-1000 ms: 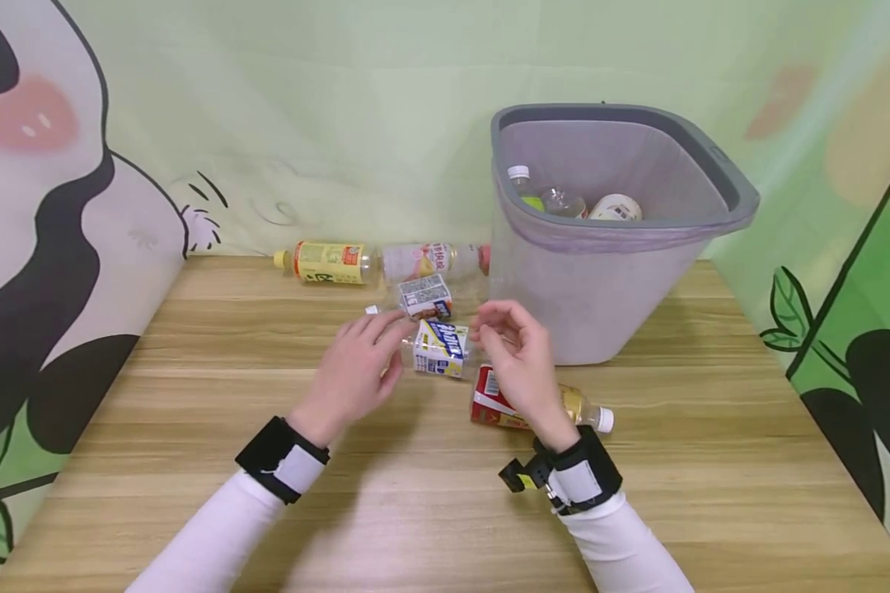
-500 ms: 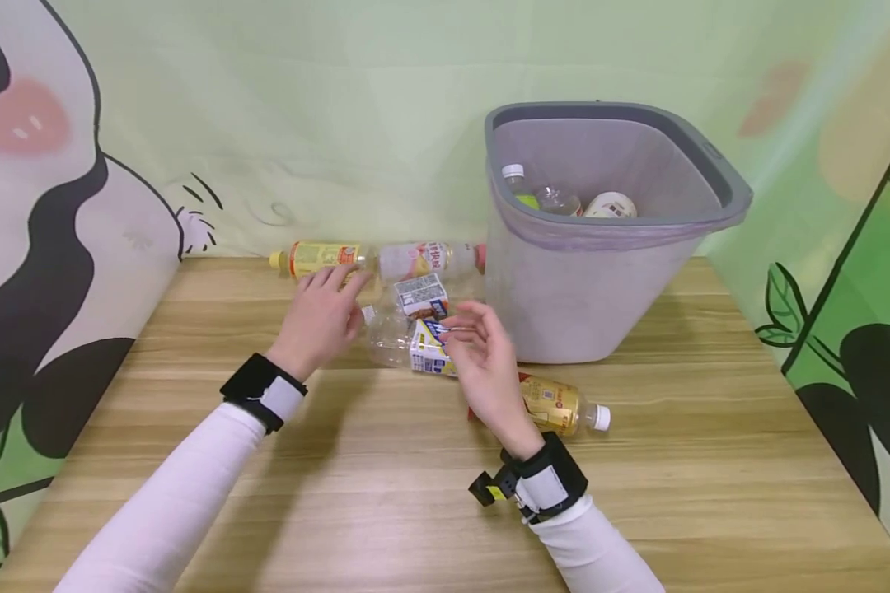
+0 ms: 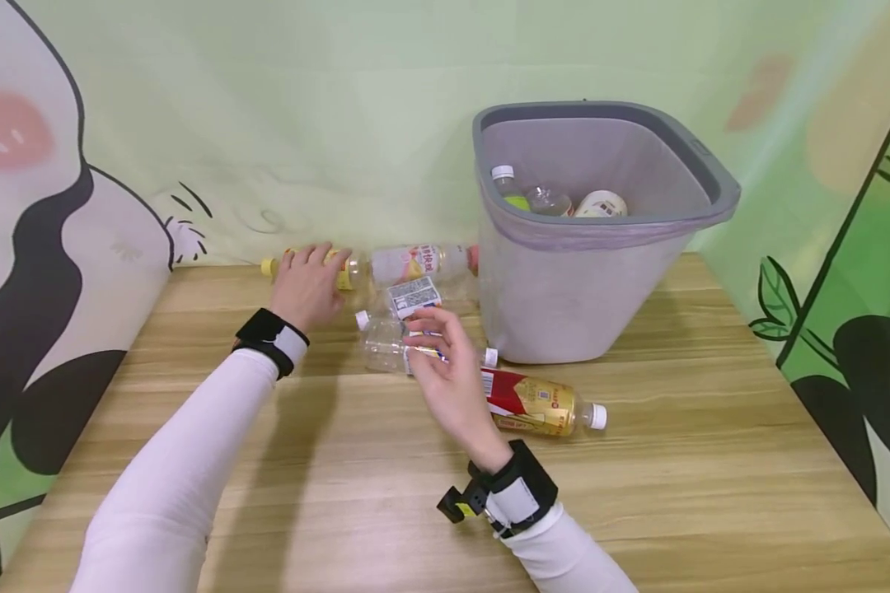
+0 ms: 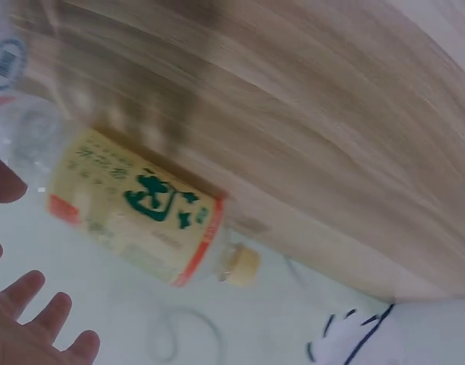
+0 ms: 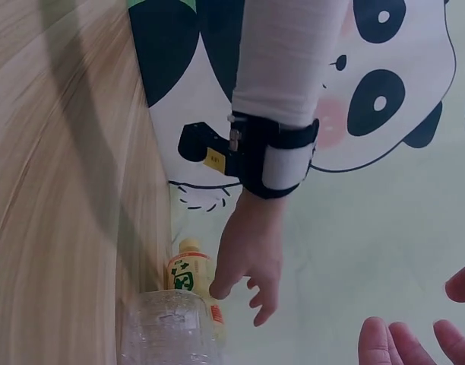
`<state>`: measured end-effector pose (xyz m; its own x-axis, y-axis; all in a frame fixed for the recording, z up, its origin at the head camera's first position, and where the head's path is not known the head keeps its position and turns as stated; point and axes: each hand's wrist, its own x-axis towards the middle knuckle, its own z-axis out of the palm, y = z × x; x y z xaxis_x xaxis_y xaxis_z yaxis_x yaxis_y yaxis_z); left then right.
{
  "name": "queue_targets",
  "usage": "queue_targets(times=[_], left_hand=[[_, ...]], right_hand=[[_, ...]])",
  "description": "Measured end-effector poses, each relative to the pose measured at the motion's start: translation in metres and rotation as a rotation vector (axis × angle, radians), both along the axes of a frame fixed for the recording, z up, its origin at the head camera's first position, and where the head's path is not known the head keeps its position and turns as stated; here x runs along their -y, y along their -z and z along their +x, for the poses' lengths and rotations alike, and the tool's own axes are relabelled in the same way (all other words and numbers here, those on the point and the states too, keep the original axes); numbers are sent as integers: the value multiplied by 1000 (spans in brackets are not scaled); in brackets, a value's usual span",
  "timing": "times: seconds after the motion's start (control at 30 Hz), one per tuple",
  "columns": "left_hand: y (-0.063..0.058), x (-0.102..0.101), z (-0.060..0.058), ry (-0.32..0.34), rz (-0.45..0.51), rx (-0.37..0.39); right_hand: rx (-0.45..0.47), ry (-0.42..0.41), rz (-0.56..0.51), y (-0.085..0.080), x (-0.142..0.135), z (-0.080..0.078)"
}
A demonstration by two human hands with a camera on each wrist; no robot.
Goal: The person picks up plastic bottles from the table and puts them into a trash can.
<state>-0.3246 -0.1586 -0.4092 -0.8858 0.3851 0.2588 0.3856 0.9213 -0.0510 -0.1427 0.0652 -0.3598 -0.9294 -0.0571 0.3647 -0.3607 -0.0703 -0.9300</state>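
Nearest me on the bench (image 3: 386,486) lies a red-and-gold bottle (image 3: 545,405). Beside it I have the right hand (image 3: 451,383), grip released, fingers loosely bent over a clear bottle (image 3: 386,344). Behind stands the bin (image 3: 556,296). Farthest, my left hand (image 3: 306,284) spreads its fingers over a yellow bottle (image 4: 137,209) by the wall (image 3: 304,165), grip released too.

The desk (image 3: 386,502) across the lower frame looks like smooth grained wood with a soft sheen, the upper-right bin (image 3: 556,305) matt plastic, the central bottles (image 3: 386,342) clear glossy plastic, and the sleeves (image 3: 170,461) matt cloth.
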Motion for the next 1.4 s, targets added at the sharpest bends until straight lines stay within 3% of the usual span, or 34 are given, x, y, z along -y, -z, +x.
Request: queue_targets(times=[0.07, 0.2, 0.43, 0.6, 0.8, 0.97, 1.2, 1.4], left_hand=[[2, 1, -5, -38, -14, 48], [4, 2, -11, -96, -49, 114], [9, 0, -24, -136, -56, 144], [11, -3, -30, -173, -66, 158], [13, -4, -33, -189, -81, 187], [10, -1, -29, -186, -73, 192], [6, 10, -14, -160, -45, 254], [10, 17, 1, -150, -26, 327]], right_hand=[[12, 3, 5, -1, 0, 2], [14, 3, 6, 12, -1, -3], [0, 3, 17, 27, -3, -10], [14, -7, 10, 24, -4, -9], [34, -22, 18, 6, -8, 0], [43, -19, 29, 1, -10, 2], [47, -13, 47, 3, -12, 3], [51, -13, 48, 22, -17, -6]])
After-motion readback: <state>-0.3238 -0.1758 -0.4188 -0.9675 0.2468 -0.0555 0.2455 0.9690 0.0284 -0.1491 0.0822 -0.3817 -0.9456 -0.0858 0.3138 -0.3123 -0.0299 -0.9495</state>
